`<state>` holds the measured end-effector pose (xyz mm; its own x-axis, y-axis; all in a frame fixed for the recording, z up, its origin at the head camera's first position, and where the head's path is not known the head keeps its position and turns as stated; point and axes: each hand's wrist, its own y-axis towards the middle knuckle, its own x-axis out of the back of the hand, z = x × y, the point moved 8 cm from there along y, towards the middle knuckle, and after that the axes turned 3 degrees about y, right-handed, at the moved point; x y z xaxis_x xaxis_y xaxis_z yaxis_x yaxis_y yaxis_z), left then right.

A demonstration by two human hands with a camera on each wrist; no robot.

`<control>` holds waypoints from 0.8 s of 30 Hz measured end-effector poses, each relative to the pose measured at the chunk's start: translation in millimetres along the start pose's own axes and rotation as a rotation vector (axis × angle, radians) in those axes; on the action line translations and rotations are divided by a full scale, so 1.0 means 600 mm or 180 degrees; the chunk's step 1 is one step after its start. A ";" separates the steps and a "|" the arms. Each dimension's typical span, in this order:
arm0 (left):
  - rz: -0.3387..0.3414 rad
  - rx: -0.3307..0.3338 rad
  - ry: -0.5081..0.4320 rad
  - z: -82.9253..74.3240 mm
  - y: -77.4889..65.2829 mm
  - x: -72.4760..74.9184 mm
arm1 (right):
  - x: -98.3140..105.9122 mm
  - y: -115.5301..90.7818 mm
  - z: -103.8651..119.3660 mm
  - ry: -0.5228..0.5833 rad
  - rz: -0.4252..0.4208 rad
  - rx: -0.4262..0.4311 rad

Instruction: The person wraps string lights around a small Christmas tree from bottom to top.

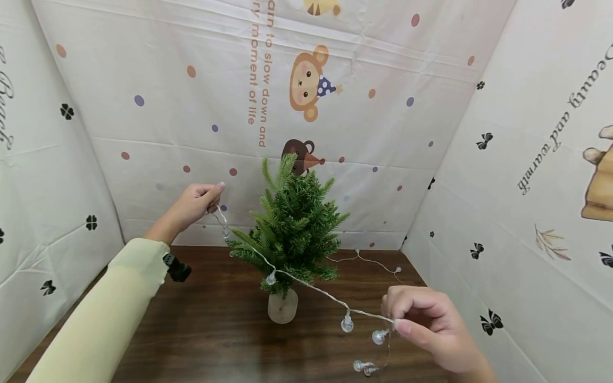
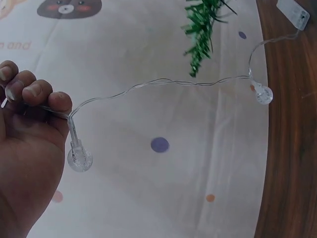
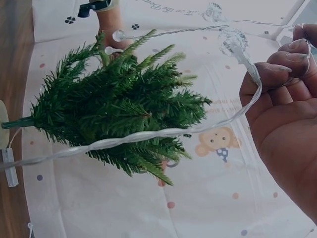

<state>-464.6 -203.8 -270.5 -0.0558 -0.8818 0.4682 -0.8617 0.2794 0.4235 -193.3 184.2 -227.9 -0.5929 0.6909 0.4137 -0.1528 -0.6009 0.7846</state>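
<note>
A small artificial Christmas tree stands upright on a pale round base. A string of lights with clear ball bulbs stretches across the front of the tree, between both hands. To the tree's left, my left hand pinches the wire; one bulb dangles beside its fingers in the left wrist view. Lower and nearer, on the right, my right hand grips another part of the wire between thumb and fingers. Below it hang several bulbs on a loose end. The right wrist view shows the tree sideways.
A white battery box lies on the dark wooden table, joined to the wire. More of the light string trails on the table behind the tree, at right. Printed cloth encloses the back and both sides.
</note>
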 end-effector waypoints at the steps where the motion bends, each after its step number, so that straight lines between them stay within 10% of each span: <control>1: 0.0023 -0.0014 -0.0018 -0.003 -0.001 -0.001 | 0.002 -0.002 0.002 0.0029 -0.0016 0.0008; 12: 0.0746 -0.0110 0.0165 -0.007 -0.025 -0.018 | 0.038 -0.030 0.032 0.0791 -0.0143 0.0298; 24: 0.1229 -0.0007 0.0008 0.008 -0.034 -0.027 | 0.061 -0.051 0.066 0.0873 -0.0219 0.0311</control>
<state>-448.4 -196.7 -290.3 -0.3747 -0.7107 0.5955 -0.7764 0.5915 0.2174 -179.2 244.0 -218.5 -0.7774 0.5861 0.2282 -0.1309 -0.5057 0.8528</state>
